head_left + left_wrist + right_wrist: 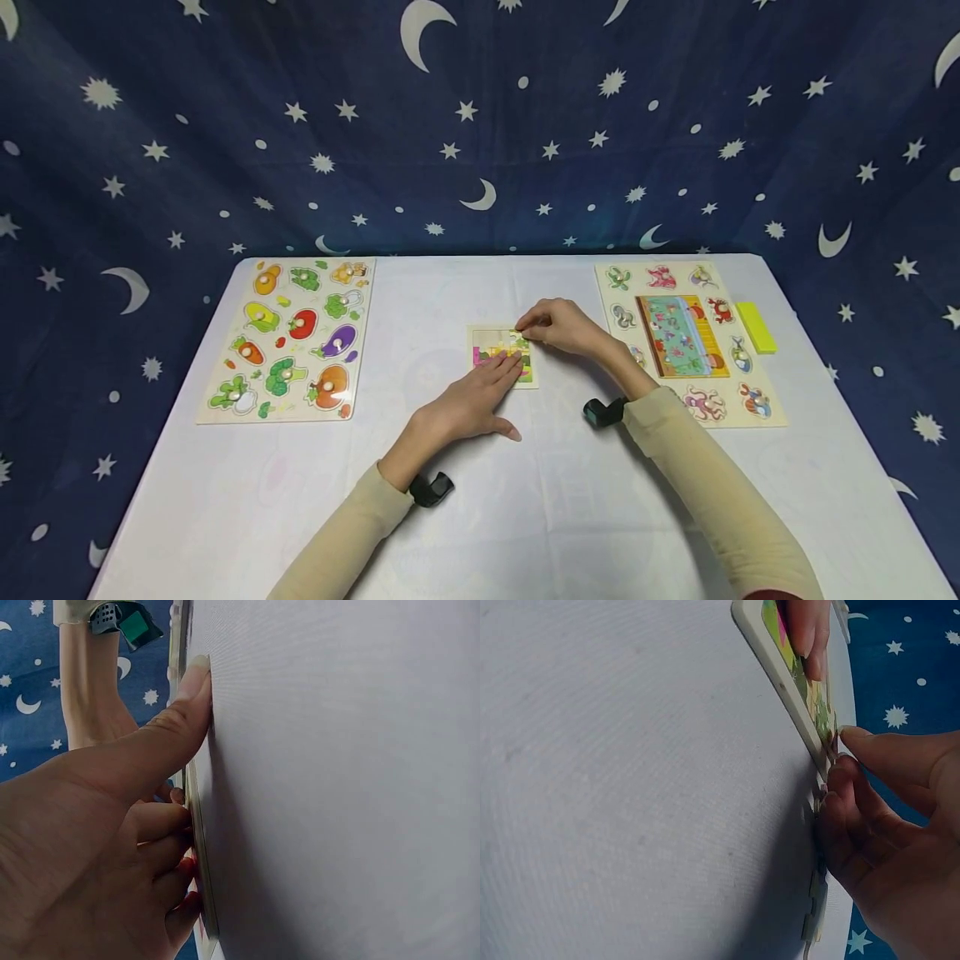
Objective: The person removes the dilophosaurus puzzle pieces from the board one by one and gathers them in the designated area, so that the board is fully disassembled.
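Observation:
A small square jigsaw puzzle (pixel 533 385) in a pale wooden frame lies mid-table, showing green, yellow and pink picture pieces. My left hand (pixel 471 404) rests across its lower left part with the fingers straight and the thumb spread out over the cloth. The fingers hide some of the picture. At the puzzle's far right corner, my right hand (pixel 564 325) pinches a small puzzle piece (pixel 833 741) between thumb and fingertips. In the right wrist view the piece stands tilted at the frame's corner, mostly covered by the fingers.
To the left lies a vegetable peg board (pixel 352 317). On the right is a sea-animal board (pixel 765 412) with a fishing picture in its middle, close to my right forearm. A yellow block (pixel 756 327) sits beside that board. Behind the white table (pixel 450 292) hangs a starry blue cloth (pixel 420 117).

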Motion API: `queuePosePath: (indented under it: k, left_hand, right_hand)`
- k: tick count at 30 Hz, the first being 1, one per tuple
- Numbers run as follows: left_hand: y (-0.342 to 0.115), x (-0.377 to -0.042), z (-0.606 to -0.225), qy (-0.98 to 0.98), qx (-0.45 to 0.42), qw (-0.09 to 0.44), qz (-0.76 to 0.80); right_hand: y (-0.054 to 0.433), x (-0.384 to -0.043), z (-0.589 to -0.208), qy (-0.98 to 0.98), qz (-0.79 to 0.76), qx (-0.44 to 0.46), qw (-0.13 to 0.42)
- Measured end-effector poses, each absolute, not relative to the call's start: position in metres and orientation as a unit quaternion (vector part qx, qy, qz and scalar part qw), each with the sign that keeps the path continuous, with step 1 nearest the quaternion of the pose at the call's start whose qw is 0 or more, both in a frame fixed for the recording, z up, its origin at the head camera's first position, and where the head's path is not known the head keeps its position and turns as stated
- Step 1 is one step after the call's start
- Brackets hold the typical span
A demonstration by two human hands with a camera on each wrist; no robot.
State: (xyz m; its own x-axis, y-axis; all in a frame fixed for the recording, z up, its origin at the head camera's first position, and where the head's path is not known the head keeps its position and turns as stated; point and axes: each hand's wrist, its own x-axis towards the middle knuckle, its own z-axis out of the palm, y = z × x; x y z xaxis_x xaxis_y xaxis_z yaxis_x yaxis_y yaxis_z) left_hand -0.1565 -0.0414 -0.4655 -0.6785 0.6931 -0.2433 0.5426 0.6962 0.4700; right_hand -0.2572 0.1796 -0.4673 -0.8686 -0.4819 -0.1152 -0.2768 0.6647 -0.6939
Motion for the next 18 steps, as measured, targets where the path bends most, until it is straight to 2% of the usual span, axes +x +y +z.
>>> queuePosePath:
  k: [18]
  left_hand:
    - [-0.0402, -0.1558, -0.4648, 0.899, 0.341, 0.207, 0.18]
  right_hand:
    - [0.1751, -0.2549, -0.4632, 0.879, -0.41, -0.176, 0.168]
